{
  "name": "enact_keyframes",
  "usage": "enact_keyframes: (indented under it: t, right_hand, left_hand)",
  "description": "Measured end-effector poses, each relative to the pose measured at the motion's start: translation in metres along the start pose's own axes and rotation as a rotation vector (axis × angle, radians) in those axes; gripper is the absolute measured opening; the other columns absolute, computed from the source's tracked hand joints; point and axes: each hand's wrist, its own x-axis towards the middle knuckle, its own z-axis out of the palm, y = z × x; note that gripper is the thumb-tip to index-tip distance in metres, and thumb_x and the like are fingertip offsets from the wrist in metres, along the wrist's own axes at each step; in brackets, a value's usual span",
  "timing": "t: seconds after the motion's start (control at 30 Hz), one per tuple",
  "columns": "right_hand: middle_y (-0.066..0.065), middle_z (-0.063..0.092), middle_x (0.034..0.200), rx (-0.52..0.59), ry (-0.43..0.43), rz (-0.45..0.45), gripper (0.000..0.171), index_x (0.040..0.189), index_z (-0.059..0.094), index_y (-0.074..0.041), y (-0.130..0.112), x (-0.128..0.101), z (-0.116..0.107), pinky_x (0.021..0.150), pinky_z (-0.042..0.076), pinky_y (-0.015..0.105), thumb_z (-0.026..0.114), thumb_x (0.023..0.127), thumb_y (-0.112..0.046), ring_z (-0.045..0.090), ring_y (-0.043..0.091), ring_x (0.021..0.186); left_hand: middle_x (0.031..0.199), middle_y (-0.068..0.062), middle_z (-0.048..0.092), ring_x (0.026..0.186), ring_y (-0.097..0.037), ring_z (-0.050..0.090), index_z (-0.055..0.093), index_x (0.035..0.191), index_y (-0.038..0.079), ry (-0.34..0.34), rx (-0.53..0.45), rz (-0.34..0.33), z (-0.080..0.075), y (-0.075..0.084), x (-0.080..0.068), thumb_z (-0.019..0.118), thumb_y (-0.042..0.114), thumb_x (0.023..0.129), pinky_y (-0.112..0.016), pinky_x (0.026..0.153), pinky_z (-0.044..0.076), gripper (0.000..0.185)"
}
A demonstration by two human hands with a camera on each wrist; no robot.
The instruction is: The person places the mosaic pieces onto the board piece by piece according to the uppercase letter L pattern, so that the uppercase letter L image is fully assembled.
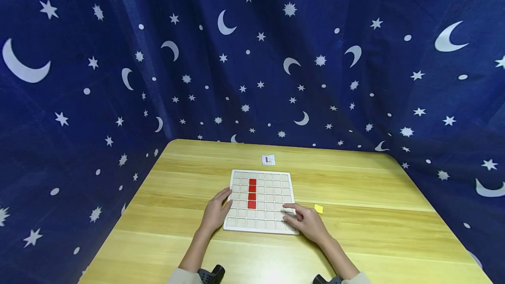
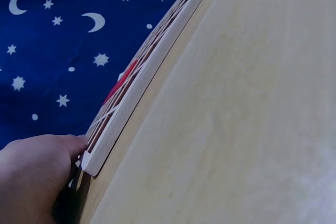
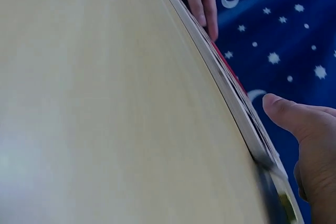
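A white grid board (image 1: 272, 228) lies on the table, its square cells edged by raised lines. Several red square tiles (image 1: 252, 196) fill a vertical run of cells left of the board's middle. My left hand (image 1: 214, 212) rests against the board's left edge, fingers extended; in the left wrist view its thumb (image 2: 76, 142) is at a corner. Over the right edge is my right hand (image 1: 309, 225), thumb and index finger apart with nothing between them. A yellow square tile (image 1: 318, 208) lies just beyond it on the table.
Behind the board lies a small white card (image 1: 268, 160) printed with a grid and coloured marks. The wooden table (image 1: 355, 179) reaches back to a dark blue curtain (image 1: 252, 78) patterned with moons and stars, which also hangs at both sides.
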Motion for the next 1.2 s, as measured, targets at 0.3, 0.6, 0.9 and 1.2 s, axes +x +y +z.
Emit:
enact_keyframes:
  t: [0.3, 0.6, 0.9, 1.2]
  right_hand:
    - [-0.019, 0.025, 0.055, -0.102, 0.067, 0.042, 0.033, 0.103, 0.068, -0.012, 0.027, -0.022, -0.031, 0.04, 0.021, 0.013, 0.078, 0.072, -0.014, 0.015, -0.007, 0.048]
    - [-0.016, 0.029, 0.053, -0.184, 0.083, 0.156, 0.037, 0.108, 0.066, -0.012, 0.047, -0.033, -0.054, 0.038, 0.023, 0.016, 0.078, 0.073, -0.017, 0.017, -0.005, 0.045]
    - [-0.013, 0.032, 0.051, -0.259, 0.016, 0.27, 0.036, 0.108, 0.066, -0.01, 0.053, -0.039, -0.065, 0.038, 0.023, 0.017, 0.075, 0.077, -0.025, 0.018, -0.003, 0.042]
    - [-0.011, 0.032, 0.05, -0.272, -0.022, 0.323, 0.03, 0.103, 0.069, -0.013, 0.056, -0.039, -0.067, 0.039, 0.021, 0.017, 0.072, 0.079, -0.031, 0.018, -0.001, 0.041]
  left_hand:
    - [0.131, -0.011, 0.052, 0.121, -0.03, 0.047, 0.057, 0.124, 0.001, 0.0, 0.001, 0.016, -0.002, 0.004, -0.001, 0.059, 0.015, 0.091, -0.044, 0.099, 0.039, 0.036]
    - [0.13, -0.013, 0.052, 0.12, -0.032, 0.047, 0.058, 0.123, 0.0, -0.001, -0.004, 0.013, -0.008, 0.013, -0.003, 0.059, 0.014, 0.091, -0.045, 0.098, 0.04, 0.035]
    - [0.131, -0.01, 0.052, 0.121, -0.03, 0.046, 0.058, 0.124, 0.003, -0.008, 0.016, -0.005, -0.002, 0.005, -0.002, 0.06, 0.015, 0.09, -0.044, 0.099, 0.04, 0.036]
    - [0.133, -0.01, 0.051, 0.123, -0.029, 0.045, 0.057, 0.125, 0.003, -0.016, -0.007, -0.023, 0.002, -0.001, 0.0, 0.059, 0.016, 0.091, -0.043, 0.101, 0.038, 0.036]
